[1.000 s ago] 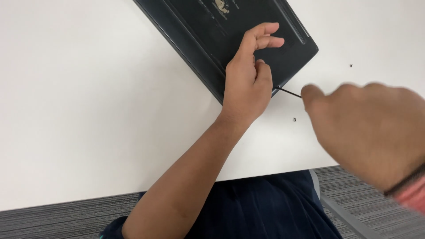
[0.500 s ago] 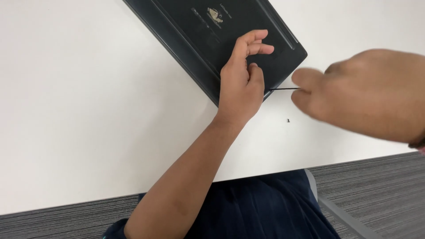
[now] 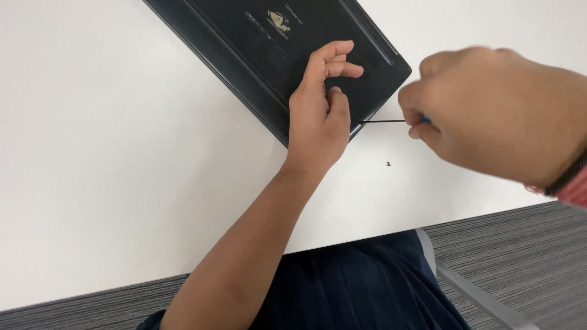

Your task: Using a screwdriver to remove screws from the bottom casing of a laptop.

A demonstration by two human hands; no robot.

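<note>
A black laptop (image 3: 257, 55) lies bottom side up and askew on the white table (image 3: 122, 153). My left hand (image 3: 318, 116) rests on its near corner, thumb and fingers pinched around the tip of a thin screwdriver (image 3: 382, 121). My right hand (image 3: 489, 113) grips the screwdriver's blue handle to the right of the laptop, with the shaft running level toward the corner. The tip itself is hidden by my left hand.
A tiny black screw (image 3: 388, 163) lies loose on the table just below the screwdriver shaft. The table's front edge runs close to my body, with grey carpet (image 3: 520, 244) beyond it on the right.
My right hand has risen and shifted left, bringing the screwdriver shaft level. The view has drifted, so the laptop sits higher in the frame. My left hand stays on the corner.
</note>
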